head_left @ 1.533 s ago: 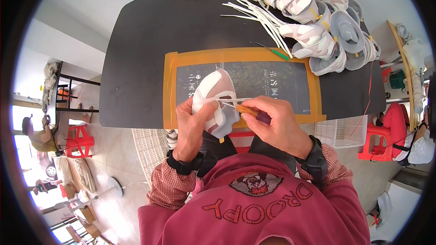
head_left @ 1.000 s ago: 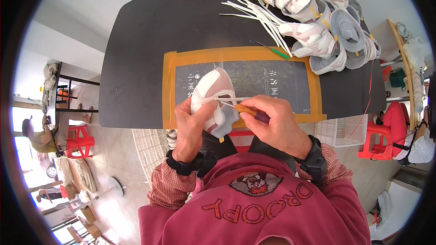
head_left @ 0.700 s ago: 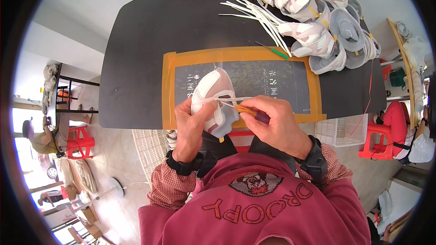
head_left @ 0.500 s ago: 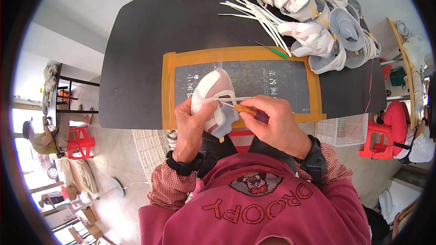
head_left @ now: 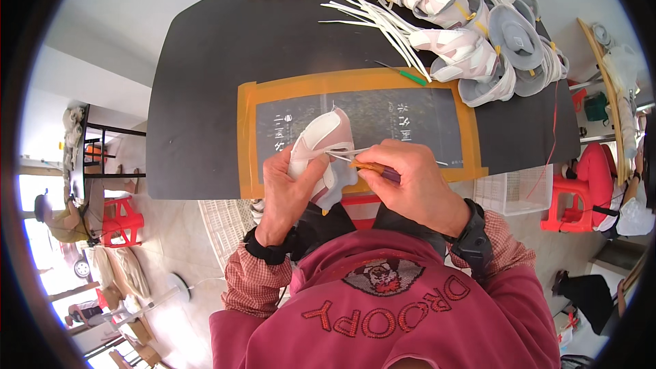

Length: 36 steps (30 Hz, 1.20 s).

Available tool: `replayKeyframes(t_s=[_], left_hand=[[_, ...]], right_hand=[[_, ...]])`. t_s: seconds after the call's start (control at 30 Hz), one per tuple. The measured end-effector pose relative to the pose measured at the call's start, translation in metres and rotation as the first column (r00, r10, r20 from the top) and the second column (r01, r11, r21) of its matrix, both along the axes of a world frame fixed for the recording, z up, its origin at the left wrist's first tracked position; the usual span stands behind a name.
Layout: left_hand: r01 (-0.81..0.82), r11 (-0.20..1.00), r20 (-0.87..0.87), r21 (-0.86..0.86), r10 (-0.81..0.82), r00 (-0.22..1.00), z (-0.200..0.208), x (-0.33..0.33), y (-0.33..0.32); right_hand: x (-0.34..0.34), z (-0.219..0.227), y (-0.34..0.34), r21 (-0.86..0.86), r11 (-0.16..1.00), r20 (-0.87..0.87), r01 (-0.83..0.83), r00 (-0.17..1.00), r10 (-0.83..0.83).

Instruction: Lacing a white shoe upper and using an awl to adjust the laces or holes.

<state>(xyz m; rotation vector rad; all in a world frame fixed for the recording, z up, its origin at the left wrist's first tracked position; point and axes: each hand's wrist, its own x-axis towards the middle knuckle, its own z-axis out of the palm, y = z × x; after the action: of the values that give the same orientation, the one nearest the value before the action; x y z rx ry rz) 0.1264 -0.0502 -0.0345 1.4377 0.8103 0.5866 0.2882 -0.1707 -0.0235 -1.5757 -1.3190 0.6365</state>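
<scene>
A white and dusty-pink shoe upper [head_left: 316, 135] with a grey lining is tilted over the near edge of the black table. My left hand [head_left: 288, 186] is closed around its left side, thumb pressed on the upper by the lacing opening. My right hand [head_left: 418, 184] grips an awl-like hand tool [head_left: 384, 170] with a brown and purple handle, its thin shaft pointing left at the opening. A white lace [head_left: 362, 153] runs from the opening to the fingers of my right hand. The tool's tip is too small to make out.
On the black table [head_left: 198, 96], brown tape [head_left: 247, 137] frames a printed sheet. Beyond it lie a green-handled pick [head_left: 413, 76], loose white laces [head_left: 372, 19] and a pile of shoe uppers [head_left: 458, 55]. A white crate [head_left: 506, 191] stands below right. Other people sit on both sides.
The view has shifted slightly. Both hands keep their hold at the shoe upper, which is turned a little. A white lace end now shows to the right of my right hand.
</scene>
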Motion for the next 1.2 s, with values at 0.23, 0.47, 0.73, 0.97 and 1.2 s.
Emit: replayKeyframes(t_s=[0.23, 0.47, 0.73, 0.97, 1.2], left_hand=[[0.125, 0.973, 0.024, -0.192, -0.123, 0.992, 0.008, -0.003, 0.011], [-0.004, 0.919, 0.038, -0.394, 0.021, 0.999, -0.020, -0.015, 0.033], [0.302, 0.873, 0.063, -0.384, -0.301, 0.951, -0.014, -0.013, 0.049], [0.289, 0.944, 0.071, -0.158, -0.281, 0.957, -0.006, 0.008, 0.030], [0.166, 0.980, 0.063, 0.112, -0.173, 0.983, 0.009, 0.016, -0.016]], right_hand=[[-0.001, 0.002, -0.001, -0.032, 0.999, -0.069, 0.025, 0.997, -0.027], [-0.002, -0.001, -0.002, -0.049, 0.998, -0.169, 0.046, 0.984, -0.054], [0.004, -0.001, -0.002, -0.066, 0.997, -0.185, 0.042, 0.981, -0.054], [0.004, 0.004, -0.004, -0.093, 0.995, -0.164, 0.019, 0.986, -0.034], [0.016, -0.013, -0.026, -0.033, 0.999, -0.476, -0.019, 0.880, 0.001]])
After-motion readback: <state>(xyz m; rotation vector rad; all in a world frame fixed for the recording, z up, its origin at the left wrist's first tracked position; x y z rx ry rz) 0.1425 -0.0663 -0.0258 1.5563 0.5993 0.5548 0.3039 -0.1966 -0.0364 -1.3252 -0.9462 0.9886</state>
